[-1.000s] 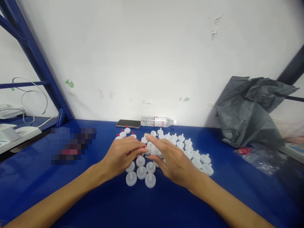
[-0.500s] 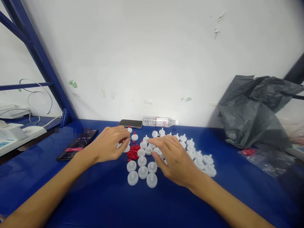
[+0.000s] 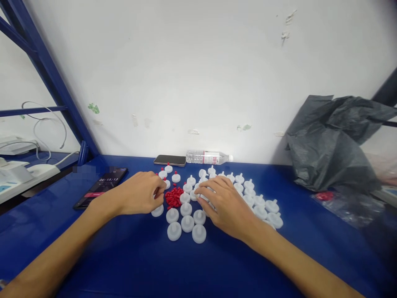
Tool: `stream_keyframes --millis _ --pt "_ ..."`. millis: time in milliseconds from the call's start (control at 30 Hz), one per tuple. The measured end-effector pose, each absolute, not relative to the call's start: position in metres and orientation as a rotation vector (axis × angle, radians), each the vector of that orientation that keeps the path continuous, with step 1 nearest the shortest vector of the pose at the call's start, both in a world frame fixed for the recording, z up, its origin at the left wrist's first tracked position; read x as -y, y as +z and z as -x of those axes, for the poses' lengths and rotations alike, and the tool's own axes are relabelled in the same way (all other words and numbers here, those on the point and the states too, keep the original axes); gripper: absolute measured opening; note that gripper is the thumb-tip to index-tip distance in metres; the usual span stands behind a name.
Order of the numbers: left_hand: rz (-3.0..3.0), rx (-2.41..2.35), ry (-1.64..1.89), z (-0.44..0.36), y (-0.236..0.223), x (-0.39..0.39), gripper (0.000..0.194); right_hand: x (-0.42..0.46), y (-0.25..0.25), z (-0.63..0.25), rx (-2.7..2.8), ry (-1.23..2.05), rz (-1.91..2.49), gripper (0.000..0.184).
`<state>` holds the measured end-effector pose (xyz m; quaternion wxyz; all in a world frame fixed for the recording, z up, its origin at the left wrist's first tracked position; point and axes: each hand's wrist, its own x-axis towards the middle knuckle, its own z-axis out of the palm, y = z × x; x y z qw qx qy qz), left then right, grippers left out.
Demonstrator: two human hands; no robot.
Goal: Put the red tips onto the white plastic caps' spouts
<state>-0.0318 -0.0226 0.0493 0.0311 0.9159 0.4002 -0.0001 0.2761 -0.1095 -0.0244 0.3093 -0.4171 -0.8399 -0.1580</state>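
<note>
My left hand (image 3: 144,192) is closed in a pinch at the left of the pile. Its fingertips are on a white round cap with a stub (image 3: 157,210), partly hidden by the fingers. My right hand (image 3: 225,203) reaches over the white caps with bent fingers. Its thumb and index finger are a little apart, and white caps show between and behind them; contact is hard to make out. Small red plugs (image 3: 174,197) lie heaped between the hands. Several more white caps (image 3: 187,224) stand stub up in front. Behind my left hand are white caps with red tips (image 3: 175,177).
A plastic bottle (image 3: 209,157) and a dark phone (image 3: 170,160) lie along the wall. At left, another phone (image 3: 102,186) shows a running timer beside a power strip (image 3: 31,180). A grey plastic bag (image 3: 331,145) and a clear bag (image 3: 350,207) are at right.
My left hand has moved left and slightly down, with a white cap now showing under its fingers. My right hand's fingers have bent more over the caps.
</note>
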Motion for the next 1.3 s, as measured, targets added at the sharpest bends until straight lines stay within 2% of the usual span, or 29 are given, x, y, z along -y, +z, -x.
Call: stream_keyframes --millis 200,367,533,733,1033,1200,1300 --pt "-2.815 -1.145 0.063 0.026 0.04 0.026 0.013 0.112 -0.026 -0.278 2.366 -0.36 1.226 0.037" --pt "-2.702 -1.166 -0.085 0.021 0.051 0.036 0.017 0.115 -0.021 -0.279 2.483 -0.285 1.249 0.047" --pt "-2.727 -1.18 -0.097 0.022 0.043 0.032 0.012 0.113 -0.024 -0.283 2.522 -0.255 1.257 0.051" --pt "-2.854 -1.03 0.087 0.025 0.02 0.026 0.02 0.112 -0.029 -0.284 2.51 -0.241 1.202 0.05" --pt "-2.917 -0.905 0.239 0.029 0.014 0.021 0.011 0.113 -0.02 -0.282 2.384 -0.248 1.053 0.041" --pt "-2.882 -1.008 0.26 0.024 0.017 0.023 0.009 0.113 -0.019 -0.278 2.297 -0.358 0.906 0.024" --pt "-2.892 -0.944 0.385 0.021 0.012 0.022 0.012 0.112 -0.021 -0.276 2.295 -0.364 0.859 0.026"
